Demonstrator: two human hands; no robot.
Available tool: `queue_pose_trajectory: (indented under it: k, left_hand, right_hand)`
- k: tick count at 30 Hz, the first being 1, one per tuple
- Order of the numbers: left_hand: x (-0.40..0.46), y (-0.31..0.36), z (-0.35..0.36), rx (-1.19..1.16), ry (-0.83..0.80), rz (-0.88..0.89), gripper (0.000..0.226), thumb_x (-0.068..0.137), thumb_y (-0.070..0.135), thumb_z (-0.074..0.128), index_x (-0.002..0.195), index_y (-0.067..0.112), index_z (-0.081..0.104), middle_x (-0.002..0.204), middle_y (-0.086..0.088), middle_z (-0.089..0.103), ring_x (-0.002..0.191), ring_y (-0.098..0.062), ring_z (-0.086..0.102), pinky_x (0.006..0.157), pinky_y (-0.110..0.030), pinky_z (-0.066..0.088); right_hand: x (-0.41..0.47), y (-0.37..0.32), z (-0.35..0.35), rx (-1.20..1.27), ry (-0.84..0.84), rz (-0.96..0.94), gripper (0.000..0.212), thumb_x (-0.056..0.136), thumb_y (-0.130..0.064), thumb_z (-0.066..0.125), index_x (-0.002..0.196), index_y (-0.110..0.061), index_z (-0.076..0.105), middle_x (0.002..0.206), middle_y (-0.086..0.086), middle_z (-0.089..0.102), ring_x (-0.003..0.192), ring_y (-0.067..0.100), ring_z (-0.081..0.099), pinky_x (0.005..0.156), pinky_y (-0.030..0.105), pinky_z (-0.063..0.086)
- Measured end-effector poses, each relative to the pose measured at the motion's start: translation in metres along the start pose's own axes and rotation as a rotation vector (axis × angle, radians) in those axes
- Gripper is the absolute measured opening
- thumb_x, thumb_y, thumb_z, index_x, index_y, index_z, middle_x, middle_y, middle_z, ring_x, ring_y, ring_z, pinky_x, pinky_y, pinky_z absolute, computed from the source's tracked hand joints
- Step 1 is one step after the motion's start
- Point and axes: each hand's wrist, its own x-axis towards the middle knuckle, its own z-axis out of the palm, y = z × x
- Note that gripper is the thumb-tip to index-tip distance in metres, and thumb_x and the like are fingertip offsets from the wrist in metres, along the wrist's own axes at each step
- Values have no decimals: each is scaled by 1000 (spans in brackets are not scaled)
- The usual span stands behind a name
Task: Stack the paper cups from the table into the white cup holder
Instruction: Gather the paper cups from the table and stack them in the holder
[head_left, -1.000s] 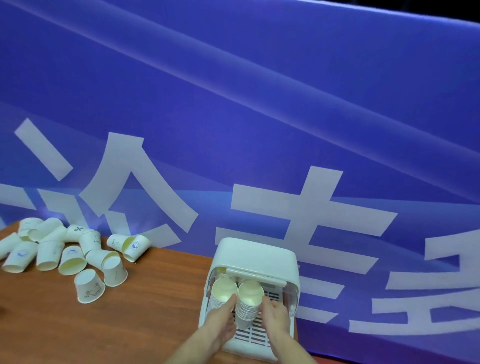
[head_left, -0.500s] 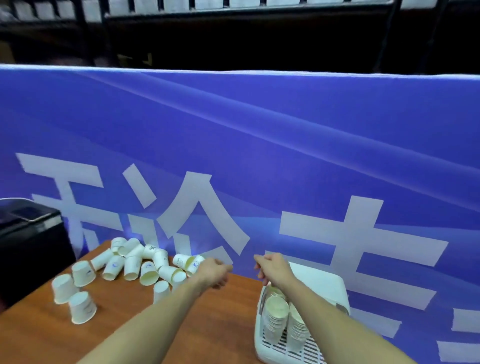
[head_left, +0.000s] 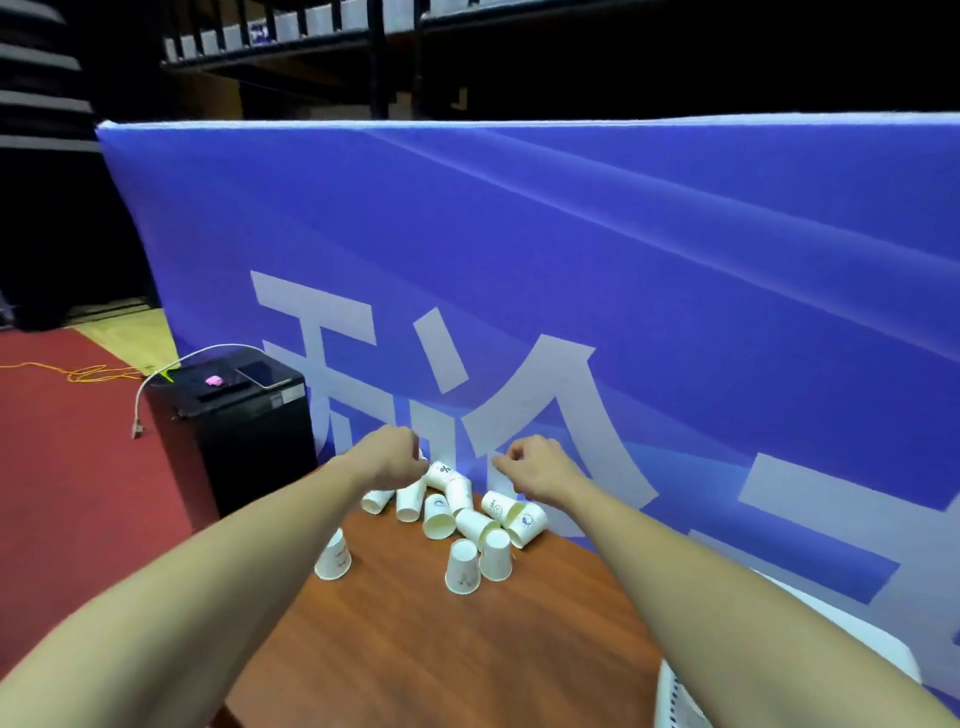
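Roughly a dozen paper cups (head_left: 457, 514) lie in a loose heap at the far end of the wooden table (head_left: 415, 649), toward twelve o'clock from the wearer, hard against the blue banner (head_left: 571, 260). Most are tipped on their sides with mouths facing various ways; three stand inverted, one (head_left: 333, 557) apart at nine o'clock of the heap and two (head_left: 478, 564) side by side at its six o'clock edge. All are white, several bearing small printed marks, none visibly crushed.

Both arms reach out over the heap. Left hand (head_left: 389, 460) hovers at the heap's ten o'clock edge, fingers curled downward; whether they already touch a cup cannot be told. Right hand (head_left: 535, 467) hovers at two o'clock, fingers loosely curled, nothing seen in them. Judgement: the hands are placed to collect one cup each, the pickup not yet made.

White cup holder (head_left: 675, 696) shows only as a slotted corner at five o'clock under the right forearm, well apart from the heap. Black cabinet (head_left: 244, 415) stands off the table's ten o'clock corner.
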Motion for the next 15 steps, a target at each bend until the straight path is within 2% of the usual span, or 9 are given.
queue_pose_trajectory:
  k: [2, 5, 10, 15]
  left_hand:
    - [9, -28, -2, 19, 4, -19, 19, 87, 36, 55, 90, 18, 61, 89, -1, 62, 79, -18, 58, 66, -31, 49]
    - [25, -69, -9, 46, 1, -40, 17, 89, 34, 54, 82, 19, 54, 81, 0, 57, 72, -16, 54, 59, -27, 39]
    - [61, -133, -9, 62, -24, -112, 25, 88, 34, 55, 94, 11, 66, 91, -5, 65, 79, -21, 61, 66, -33, 49]
    - [100, -177, 12, 84, -65, -108, 18, 88, 35, 56, 90, 17, 58, 93, -3, 62, 77, -20, 58, 62, -28, 42]
  right_hand:
    - [15, -20, 14, -45, -40, -24, 31, 84, -46, 53, 74, -18, 61, 78, 2, 66, 79, 26, 65, 70, 36, 52]
    - [51, -50, 42, -77, -78, -54, 31, 87, -44, 53, 82, -15, 64, 81, 3, 66, 82, 25, 63, 75, 38, 51]
    - [105, -87, 91, -140, -126, -99, 27, 83, -45, 52, 82, -21, 64, 81, -3, 64, 81, 19, 61, 72, 35, 50]
    - [149, -91, 129, -246, -144, -79, 28, 86, -42, 51, 90, -19, 66, 92, -1, 64, 88, 22, 60, 70, 33, 48]
